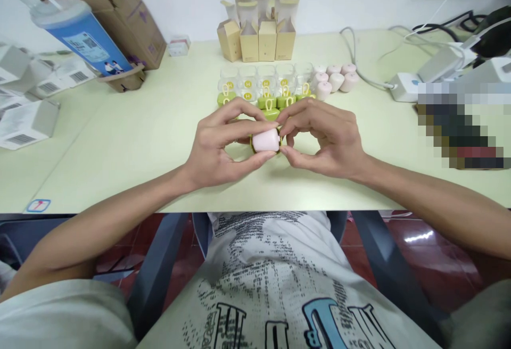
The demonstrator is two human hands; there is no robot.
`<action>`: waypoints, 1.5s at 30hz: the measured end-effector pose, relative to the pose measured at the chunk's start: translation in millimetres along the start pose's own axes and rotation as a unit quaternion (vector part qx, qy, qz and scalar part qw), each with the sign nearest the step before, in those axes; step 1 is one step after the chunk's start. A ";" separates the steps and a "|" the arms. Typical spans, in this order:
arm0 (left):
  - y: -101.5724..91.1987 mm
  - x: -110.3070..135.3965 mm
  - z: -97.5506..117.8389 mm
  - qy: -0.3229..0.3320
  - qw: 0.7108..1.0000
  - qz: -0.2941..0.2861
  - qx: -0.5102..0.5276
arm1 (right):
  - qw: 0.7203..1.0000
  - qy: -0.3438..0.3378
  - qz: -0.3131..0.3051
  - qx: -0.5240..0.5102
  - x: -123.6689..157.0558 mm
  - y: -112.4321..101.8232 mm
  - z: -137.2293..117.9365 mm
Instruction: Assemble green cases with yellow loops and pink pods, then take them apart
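Observation:
Near the front of the pale table, my left hand (225,144) pinches a small pale pink cup-shaped piece (266,140) between thumb and fingers, its axis lying sideways. Something olive green shows around its edges, mostly hidden by the fingers. My right hand (323,136) closes its fingertips on the right end of the same piece. Just beyond the hands sit several green caps with cord loops (270,110). Behind them stand clear cups with yellow round labels (265,79), and to their right is a cluster of similar pink pieces (336,80).
Open yellow cardboard boxes (261,35) stand against the wall. At left are a blue drink cup (90,38) in a holder, a brown carton (138,24) and white boxes (27,120). Cables and a white power strip (405,87) lie at right, near a blurred-out object (463,131).

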State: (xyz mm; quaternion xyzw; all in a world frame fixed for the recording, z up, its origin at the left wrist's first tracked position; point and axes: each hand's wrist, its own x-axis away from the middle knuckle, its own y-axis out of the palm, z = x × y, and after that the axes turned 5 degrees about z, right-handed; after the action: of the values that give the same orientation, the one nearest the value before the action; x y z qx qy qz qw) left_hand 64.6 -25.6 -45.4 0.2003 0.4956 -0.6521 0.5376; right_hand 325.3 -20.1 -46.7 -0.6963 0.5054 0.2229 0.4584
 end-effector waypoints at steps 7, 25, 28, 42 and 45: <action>0.6 -3.3 5.0 -0.069 0.997 -0.004 0.046 | 0.999 0.036 -0.018 0.001 -2.0 -1.0 3.6; -0.2 -2.0 -14.1 0.094 0.994 0.017 0.043 | 0.998 0.016 0.004 -0.063 -0.2 0.0 5.2; 0.4 -0.9 -11.9 0.089 0.995 0.027 0.045 | 0.995 -0.013 0.002 -0.100 1.4 2.4 5.9; -0.6 -0.3 -6.9 -0.121 0.974 0.021 0.190 | 0.989 -0.118 -0.058 0.064 0.2 0.9 13.1; 1.2 0.4 -7.3 -0.110 0.972 0.014 0.207 | 0.988 -0.133 -0.054 0.064 0.7 2.8 12.8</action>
State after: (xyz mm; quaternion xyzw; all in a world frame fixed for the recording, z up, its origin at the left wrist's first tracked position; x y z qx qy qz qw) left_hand 63.6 -19.4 -49.3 0.2416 0.2849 -0.7511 0.5443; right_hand 325.0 -9.6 -54.6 -0.6562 0.4148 0.2555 0.5762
